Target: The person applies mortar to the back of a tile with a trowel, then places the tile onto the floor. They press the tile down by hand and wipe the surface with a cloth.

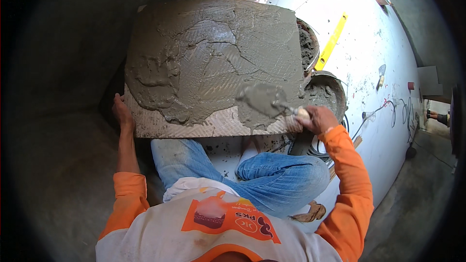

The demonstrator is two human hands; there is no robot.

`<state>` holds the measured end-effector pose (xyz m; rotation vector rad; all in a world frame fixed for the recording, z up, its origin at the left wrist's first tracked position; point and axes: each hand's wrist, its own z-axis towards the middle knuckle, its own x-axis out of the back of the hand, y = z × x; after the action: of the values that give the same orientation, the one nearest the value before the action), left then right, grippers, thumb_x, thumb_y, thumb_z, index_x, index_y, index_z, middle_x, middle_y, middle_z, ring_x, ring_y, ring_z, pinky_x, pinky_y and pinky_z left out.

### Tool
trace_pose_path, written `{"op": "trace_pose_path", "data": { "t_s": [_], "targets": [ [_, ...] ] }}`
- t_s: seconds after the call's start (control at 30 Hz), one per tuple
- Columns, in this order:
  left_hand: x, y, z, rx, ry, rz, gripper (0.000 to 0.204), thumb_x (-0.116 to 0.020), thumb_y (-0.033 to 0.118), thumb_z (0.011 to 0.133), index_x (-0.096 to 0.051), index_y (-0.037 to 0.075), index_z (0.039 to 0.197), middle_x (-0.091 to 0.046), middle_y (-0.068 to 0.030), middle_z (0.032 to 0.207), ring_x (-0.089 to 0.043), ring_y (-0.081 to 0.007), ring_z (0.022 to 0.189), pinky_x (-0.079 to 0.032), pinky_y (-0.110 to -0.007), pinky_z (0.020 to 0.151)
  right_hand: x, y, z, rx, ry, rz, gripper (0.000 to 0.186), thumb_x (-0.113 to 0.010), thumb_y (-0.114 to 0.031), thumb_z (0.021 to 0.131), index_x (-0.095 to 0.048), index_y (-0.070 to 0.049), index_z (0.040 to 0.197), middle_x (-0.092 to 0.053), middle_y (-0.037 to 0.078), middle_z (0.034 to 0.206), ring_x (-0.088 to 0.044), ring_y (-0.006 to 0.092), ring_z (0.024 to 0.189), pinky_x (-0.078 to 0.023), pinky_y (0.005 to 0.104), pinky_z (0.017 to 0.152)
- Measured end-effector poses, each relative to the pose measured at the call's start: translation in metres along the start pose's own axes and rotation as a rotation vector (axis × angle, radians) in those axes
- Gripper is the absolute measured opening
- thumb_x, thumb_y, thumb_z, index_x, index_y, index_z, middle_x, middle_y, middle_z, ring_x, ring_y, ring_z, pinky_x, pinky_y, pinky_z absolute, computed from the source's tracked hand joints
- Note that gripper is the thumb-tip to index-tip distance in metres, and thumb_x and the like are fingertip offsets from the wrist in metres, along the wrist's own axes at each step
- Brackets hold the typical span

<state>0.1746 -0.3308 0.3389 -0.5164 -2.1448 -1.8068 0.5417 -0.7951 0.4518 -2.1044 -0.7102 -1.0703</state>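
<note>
A large tile [182, 129] lies back side up before my crossed legs, most of it under wet grey mortar [208, 58]. Bare ribbed tile shows along the near edge and near left corner. My left hand [123, 111] grips the tile's left edge close to that corner, its fingers partly hidden. My right hand [320, 119] is closed round the wooden handle of a trowel [264, 99]. The trowel's mortar-smeared blade is over the near right part of the tile, slightly blurred; whether it touches the mortar I cannot tell.
Right of the tile stand a bucket of mortar [307, 48] and a mortar-coated bowl [327, 90]. Beyond lie a yellow spirit level [332, 41], a second trowel [381, 76] and a cable [376, 111] on the white floor. A grey wall [63, 68] rises at left.
</note>
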Motion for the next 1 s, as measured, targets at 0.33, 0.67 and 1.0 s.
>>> {"op": "trace_pose_path", "data": {
  "t_s": [0.33,0.67,1.0],
  "targets": [
    [-0.014,-0.012,0.002,-0.031,0.035,0.000,0.060,-0.041,0.043,0.090,-0.058,-0.012,0.105,-0.061,-0.0196,0.107,-0.055,-0.0267,0.100,-0.039,-0.035,0.088,-0.001,0.028,-0.026,0.015,-0.216,0.242,0.046,-0.062,-0.044,0.082,-0.064,0.002,0.080,-0.060,0.023,0.068,-0.059,0.0354,0.061,-0.045,0.0392,0.059],
    [-0.040,-0.009,0.003,0.083,-0.021,0.001,0.060,-0.041,0.045,0.090,-0.059,-0.010,0.104,-0.061,-0.0170,0.106,-0.055,-0.0243,0.097,-0.040,-0.035,0.087,0.038,0.099,-0.028,-0.465,-0.054,0.470,0.051,-0.056,-0.049,0.086,-0.058,-0.001,0.066,-0.049,0.003,0.053,-0.047,0.0109,0.047,-0.038,0.0280,0.044],
    [-0.035,-0.020,0.013,0.283,-0.194,-0.202,0.062,-0.035,0.045,0.091,-0.056,-0.010,0.110,-0.060,-0.0173,0.108,-0.055,-0.0256,0.101,-0.039,-0.034,0.091,0.017,0.027,-0.083,-0.582,-0.114,0.481,0.054,-0.053,-0.048,0.087,-0.062,0.004,0.077,-0.054,0.016,0.055,-0.055,0.0233,0.052,-0.043,0.0357,0.053]
  ]
}}
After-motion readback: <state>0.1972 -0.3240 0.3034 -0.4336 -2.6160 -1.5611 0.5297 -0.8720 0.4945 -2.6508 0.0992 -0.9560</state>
